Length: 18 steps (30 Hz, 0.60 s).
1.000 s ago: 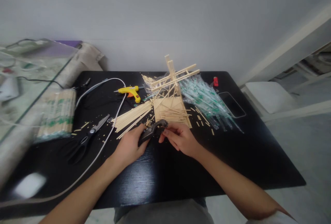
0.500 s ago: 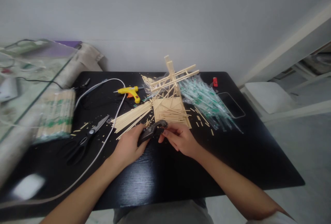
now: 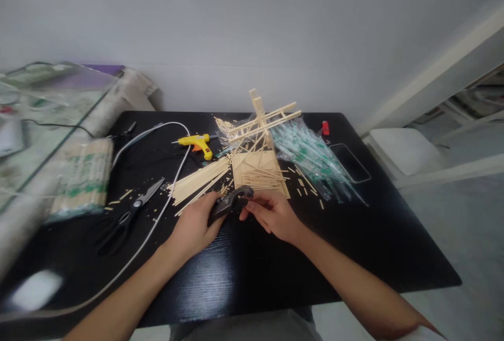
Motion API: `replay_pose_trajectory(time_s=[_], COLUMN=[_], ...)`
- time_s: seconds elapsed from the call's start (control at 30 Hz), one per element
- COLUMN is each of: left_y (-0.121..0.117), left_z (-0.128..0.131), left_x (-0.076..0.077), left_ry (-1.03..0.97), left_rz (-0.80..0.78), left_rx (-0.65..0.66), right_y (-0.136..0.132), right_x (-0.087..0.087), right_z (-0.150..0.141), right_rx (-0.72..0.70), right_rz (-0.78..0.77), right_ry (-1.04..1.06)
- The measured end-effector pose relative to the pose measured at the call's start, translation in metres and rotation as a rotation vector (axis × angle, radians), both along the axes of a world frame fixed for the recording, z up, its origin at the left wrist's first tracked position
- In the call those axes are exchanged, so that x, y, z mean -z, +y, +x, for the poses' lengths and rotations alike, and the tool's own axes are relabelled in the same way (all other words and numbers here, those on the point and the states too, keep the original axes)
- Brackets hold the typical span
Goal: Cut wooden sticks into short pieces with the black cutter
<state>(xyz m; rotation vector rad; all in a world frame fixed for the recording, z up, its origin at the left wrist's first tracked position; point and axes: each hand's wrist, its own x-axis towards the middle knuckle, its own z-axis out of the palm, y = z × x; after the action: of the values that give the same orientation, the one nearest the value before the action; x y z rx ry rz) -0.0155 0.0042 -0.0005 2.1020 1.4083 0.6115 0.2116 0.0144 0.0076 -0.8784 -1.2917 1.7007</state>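
My left hand [image 3: 195, 225] is wrapped round the handles of dark cutting pliers [image 3: 230, 200], just above the black table [image 3: 244, 267]. My right hand [image 3: 271, 214] pinches at the pliers' jaws; whatever small piece it holds is hidden by the fingers. Just beyond both hands stands a stick model [image 3: 258, 157]: a flat base of glued sticks with a tilted frame rising from it. Loose bamboo sticks [image 3: 199, 181] fan out to the left of the base.
A yellow glue gun [image 3: 197, 143] with a white cable [image 3: 157, 215] lies at the back left. Black scissors [image 3: 129, 214] and a wrapped stick bundle [image 3: 81, 178] are on the left. Clear wrappers [image 3: 311, 154], a red lighter [image 3: 325, 127] and a phone [image 3: 349, 162] are on the right.
The hands and pliers hold nearly the same pose. The view has shifted slightly, so everything sits a little lower and further left.
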Motion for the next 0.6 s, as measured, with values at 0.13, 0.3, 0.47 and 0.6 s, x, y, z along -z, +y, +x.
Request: replay_pose_trajectory(time_s=[0.13,0.3,0.47,0.6], left_y=[0.0006,0.0001,-0.0008,-0.0005], left_z=[0.0,0.0007,0.0008,0.0002], left_x=[0.0004,0.0001,-0.0008,-0.0002], left_ry=[-0.001,-0.01,-0.014,-0.016], left_rz=[0.001,-0.022,-0.031,-0.03], left_rx=[-0.001,0.002,-0.006,-0.007], right_y=[0.0002,0.0003,0.0004,0.0002], right_x=[0.0007,0.0013,0.0016,0.0009], right_z=[-0.0002,-0.0007,-0.0006,-0.0002], right_rx=[0.006,-0.001,-0.007,-0.004], right_rz=[-0.012,-0.01,0.0,0.012], right_ry=[-0.005,0.018,0.027,0.019])
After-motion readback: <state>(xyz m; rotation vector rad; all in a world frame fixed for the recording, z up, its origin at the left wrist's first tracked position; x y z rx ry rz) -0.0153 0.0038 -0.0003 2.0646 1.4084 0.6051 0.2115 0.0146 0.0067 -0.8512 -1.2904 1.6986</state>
